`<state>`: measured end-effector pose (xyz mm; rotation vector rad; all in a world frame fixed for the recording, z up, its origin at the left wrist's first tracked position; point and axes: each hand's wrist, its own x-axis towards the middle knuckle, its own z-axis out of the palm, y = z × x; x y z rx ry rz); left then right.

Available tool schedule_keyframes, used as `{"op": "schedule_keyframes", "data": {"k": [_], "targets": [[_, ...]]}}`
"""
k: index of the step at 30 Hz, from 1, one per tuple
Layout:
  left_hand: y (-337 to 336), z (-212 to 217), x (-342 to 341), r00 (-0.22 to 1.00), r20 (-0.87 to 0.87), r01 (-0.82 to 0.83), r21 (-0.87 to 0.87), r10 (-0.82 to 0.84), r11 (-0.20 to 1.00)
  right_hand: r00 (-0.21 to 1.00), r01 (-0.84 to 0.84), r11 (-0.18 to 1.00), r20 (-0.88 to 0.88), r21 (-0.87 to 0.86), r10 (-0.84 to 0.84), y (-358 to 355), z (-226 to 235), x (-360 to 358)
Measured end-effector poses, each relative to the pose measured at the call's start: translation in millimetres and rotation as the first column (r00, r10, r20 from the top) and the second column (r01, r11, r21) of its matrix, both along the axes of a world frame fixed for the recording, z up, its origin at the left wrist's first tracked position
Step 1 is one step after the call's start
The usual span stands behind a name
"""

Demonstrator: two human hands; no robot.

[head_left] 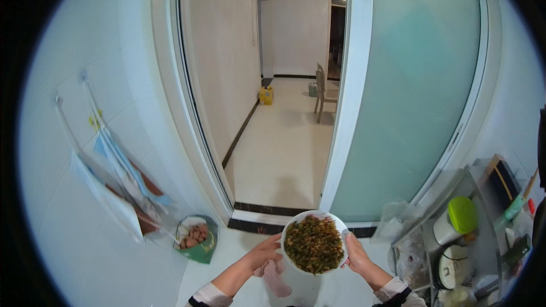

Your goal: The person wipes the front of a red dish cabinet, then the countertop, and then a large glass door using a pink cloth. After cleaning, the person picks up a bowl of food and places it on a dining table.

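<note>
A: So, the big sliding door (409, 85) is far ahead, with the open gap on its left.

B: Yes. The white bowl (314, 243) of chopped food is near, low in the middle. Left hand (263, 250) and right hand (356, 252) each grip its rim. Best keep it flat and walk slowly.

Both hands (267, 250) (357, 253) hold white bowl (314, 243) – chopped greens (doorway ahead)
</note>
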<state>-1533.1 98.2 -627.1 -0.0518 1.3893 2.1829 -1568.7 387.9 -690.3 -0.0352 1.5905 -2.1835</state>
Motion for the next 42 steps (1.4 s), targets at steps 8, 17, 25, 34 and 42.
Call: {"op": "schedule_keyframes", "data": {"k": [8,17,25,34,42], "targets": [[-153.5,-15.2,-119.7,0.956,-0.034,-0.288,0.054,0.29,0.956,0.964,-0.265,0.963,0.013,0.057,0.265,-169.3,-6.2,-187.7],[-294.9,-53.5,-320.0,0.933,-0.021,-0.356,0.097,0.359,0.929,0.981,-0.186,0.979,-0.036,0.083,0.189,-312.3,-15.2,-374.3],[-323.7,-71.5,-520.3,0.954,-0.042,-0.294,0.056,0.296,0.954,0.992,-0.124,0.99,-0.006,0.07,0.124,-329.9,-25.1,-554.2],[-288.7,-46.6,-752.3,0.984,-0.063,-0.164,0.026,0.165,0.986,0.999,-0.02,0.997,-0.035,0.076,0.022,-294.9,-16.3,-756.4],[-232.8,-54.6,-967.5,0.996,-0.04,0.072,-0.034,-0.074,0.997,0.988,0.152,0.983,-0.058,0.101,-0.146,-231.9,-17.5,-910.3]]}}
